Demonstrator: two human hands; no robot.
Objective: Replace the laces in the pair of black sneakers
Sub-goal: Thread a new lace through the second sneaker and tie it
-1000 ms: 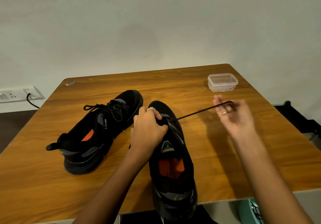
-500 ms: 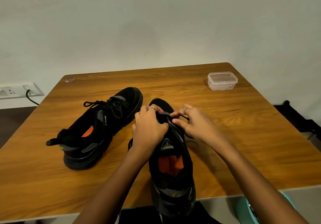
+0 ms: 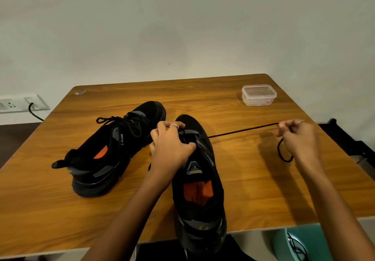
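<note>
Two black sneakers with orange insoles lie on the wooden table point(image 3: 233, 179). The left sneaker point(image 3: 109, 155) is laced and lies angled, toe pointing away. The right sneaker point(image 3: 199, 189) stands with its heel over the near table edge. My left hand point(image 3: 172, 145) grips its upper near the eyelets. A black lace point(image 3: 241, 131) runs taut from that shoe out to the right. My right hand point(image 3: 298, 139) pinches the lace there, and a loop of it hangs below the fingers.
A clear lidded plastic box point(image 3: 259, 95) sits at the table's far right corner. A wall socket with a black cable point(image 3: 30, 106) is at the left. A teal bin point(image 3: 300, 244) shows below the near right edge.
My right hand went from the shoe's eyelets out to the right, drawing the lace taut. My left hand stayed on the right sneaker.
</note>
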